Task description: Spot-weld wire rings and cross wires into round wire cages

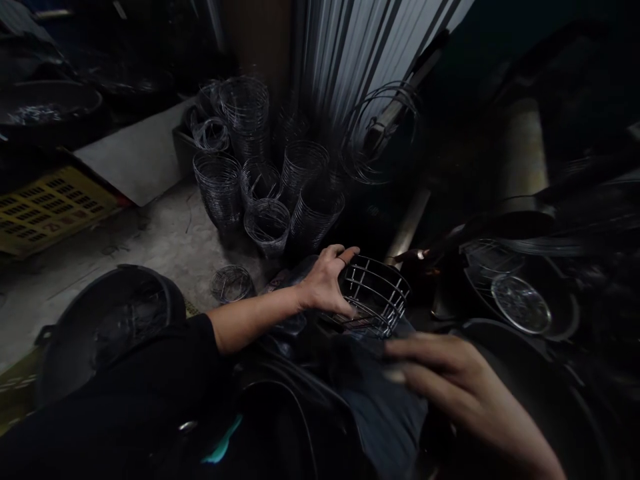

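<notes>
My left hand [327, 283] is closed on the left side of a round wire basket [377, 293], its thumb and fingers spread along the wires. The basket is made of bent metal rings joined by short crosswise wires, and it tilts above my lap. Nearer to me, my right hand [445, 373] hovers over the dark cloth on my legs [385, 413], blurred by motion. Its fingers stretch toward the basket, apart from it, and I make out nothing held in them. Beside the basket's right edge is the copper-coloured tip of a dark metal arm [417, 255].
Stacks of wire rings [267, 223] stand on the concrete floor ahead. Black tubs sit at the left [175, 300] and right [530, 347], with a round wire-rimmed piece [521, 304] in another tub. A yellow crate [55, 207] lies far left; a coil of wire [360, 170] hangs ahead.
</notes>
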Demonstrator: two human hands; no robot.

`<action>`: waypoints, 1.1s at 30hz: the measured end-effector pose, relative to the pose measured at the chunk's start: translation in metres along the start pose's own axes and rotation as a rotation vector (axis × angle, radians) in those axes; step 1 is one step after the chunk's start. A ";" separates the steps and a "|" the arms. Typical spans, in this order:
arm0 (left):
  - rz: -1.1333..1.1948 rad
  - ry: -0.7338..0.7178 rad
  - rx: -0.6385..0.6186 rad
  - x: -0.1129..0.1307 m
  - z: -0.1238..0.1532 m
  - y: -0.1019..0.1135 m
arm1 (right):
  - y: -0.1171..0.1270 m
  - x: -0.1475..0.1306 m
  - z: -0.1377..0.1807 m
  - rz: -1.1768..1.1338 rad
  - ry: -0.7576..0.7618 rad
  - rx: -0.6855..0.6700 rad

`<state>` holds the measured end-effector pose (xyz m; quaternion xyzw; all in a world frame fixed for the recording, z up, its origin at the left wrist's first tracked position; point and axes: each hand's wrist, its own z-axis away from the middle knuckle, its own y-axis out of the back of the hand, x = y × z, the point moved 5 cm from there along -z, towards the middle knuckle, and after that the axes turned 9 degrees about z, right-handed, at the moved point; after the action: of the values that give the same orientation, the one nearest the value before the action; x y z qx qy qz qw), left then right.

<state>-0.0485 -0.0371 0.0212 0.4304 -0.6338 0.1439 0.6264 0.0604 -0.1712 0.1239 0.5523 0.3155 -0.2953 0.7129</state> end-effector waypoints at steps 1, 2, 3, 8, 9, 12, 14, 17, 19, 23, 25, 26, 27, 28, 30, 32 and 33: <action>-0.008 -0.015 -0.009 0.002 0.001 -0.003 | 0.001 -0.002 0.003 -0.013 0.009 -0.051; -0.010 -0.028 -0.019 0.003 0.001 -0.006 | 0.003 -0.001 0.004 -0.017 0.003 -0.073; -0.012 -0.039 -0.029 0.005 0.001 -0.009 | 0.005 0.005 0.003 -0.008 -0.019 -0.068; -0.039 -0.075 -0.061 0.012 0.002 -0.021 | 0.004 0.046 -0.016 0.472 -0.103 0.140; -0.042 -0.074 -0.061 0.013 0.002 -0.022 | 0.001 0.049 -0.018 0.635 -0.080 0.180; -0.040 -0.070 -0.051 0.013 -0.001 -0.022 | -0.013 0.049 -0.017 0.998 0.036 0.243; -0.029 -0.073 -0.046 0.014 -0.004 -0.021 | -0.018 0.047 -0.012 1.063 0.129 0.320; -0.009 -0.072 -0.035 0.016 -0.011 -0.022 | -0.014 0.044 -0.006 0.990 0.276 0.495; -0.002 -0.071 -0.028 0.017 -0.016 -0.024 | -0.008 0.044 -0.004 0.935 0.335 0.596; 0.016 -0.067 -0.007 0.019 -0.028 -0.026 | 0.002 0.049 -0.008 0.912 0.352 0.664; 0.029 -0.062 0.004 0.020 -0.036 -0.026 | 0.008 0.052 -0.012 0.903 0.338 0.668; 0.035 -0.057 0.008 0.021 -0.040 -0.026 | 0.011 0.053 -0.014 0.896 0.330 0.665; 0.042 -0.052 0.010 0.021 -0.044 -0.026 | 0.015 0.055 -0.016 0.891 0.320 0.662; 0.049 -0.045 0.012 0.021 -0.048 -0.026 | 0.019 0.057 -0.019 0.891 0.312 0.654; 0.065 -0.027 0.013 0.019 -0.055 -0.027 | 0.025 0.059 -0.023 0.894 0.305 0.641; 0.081 -0.020 0.025 0.015 -0.060 -0.029 | 0.030 0.062 -0.027 0.897 0.290 0.625; 0.090 -0.032 0.034 0.013 -0.062 -0.030 | 0.031 0.064 -0.029 0.899 0.281 0.617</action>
<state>0.0168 -0.0151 0.0327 0.4141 -0.6599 0.1758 0.6018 0.1209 -0.1409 0.0878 0.8493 0.0403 0.0355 0.5252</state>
